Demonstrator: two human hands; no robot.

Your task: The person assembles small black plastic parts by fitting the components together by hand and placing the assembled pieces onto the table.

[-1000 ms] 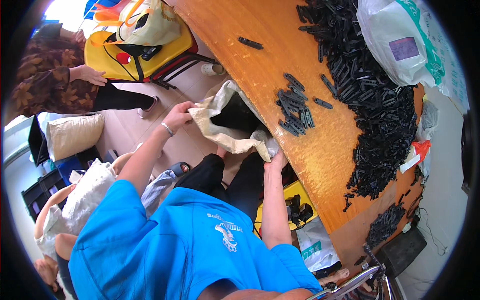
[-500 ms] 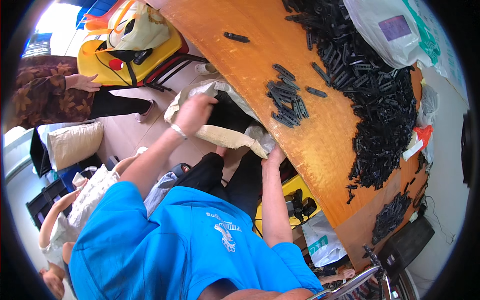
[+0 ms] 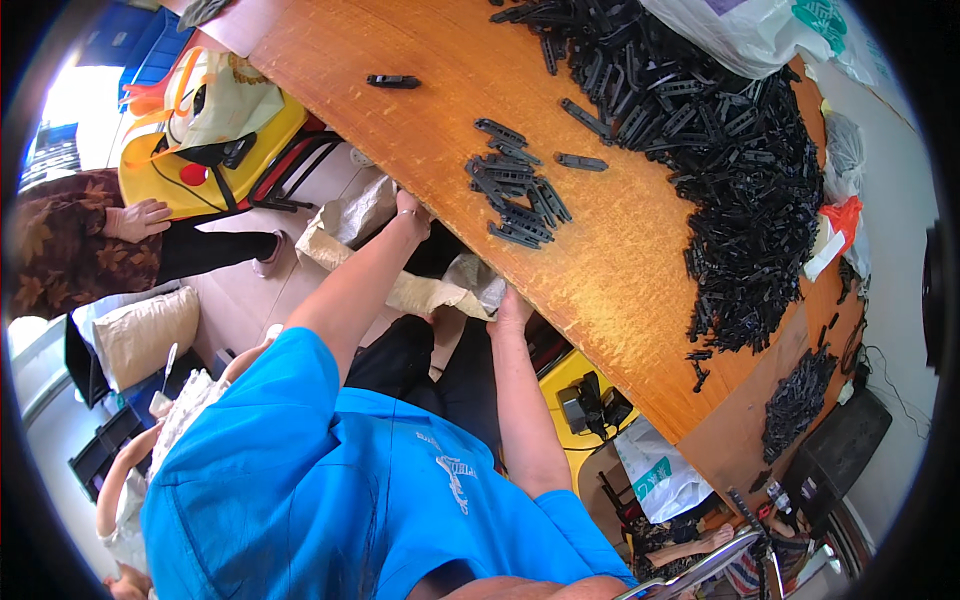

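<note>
Beside edge of worn orange-brown wooden table [image 3: 620,290]: cream woven sack [image 3: 432,295], mouth open, dark inside. My right hand [image 3: 510,308] grips its rim; left hand [image 3: 423,226] at far side of mouth (fingers hidden, can't tell grip). Small black slotted plastic strips [image 3: 515,185] on tabletop, large heap of black plastic pieces [image 3: 750,250] beyond.

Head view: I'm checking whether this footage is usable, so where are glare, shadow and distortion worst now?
In the head view, a bright patch at upper left is blown out to white; in the same view, the sack is too dark inside to read, and the tabletop bows along its near edge.
</note>
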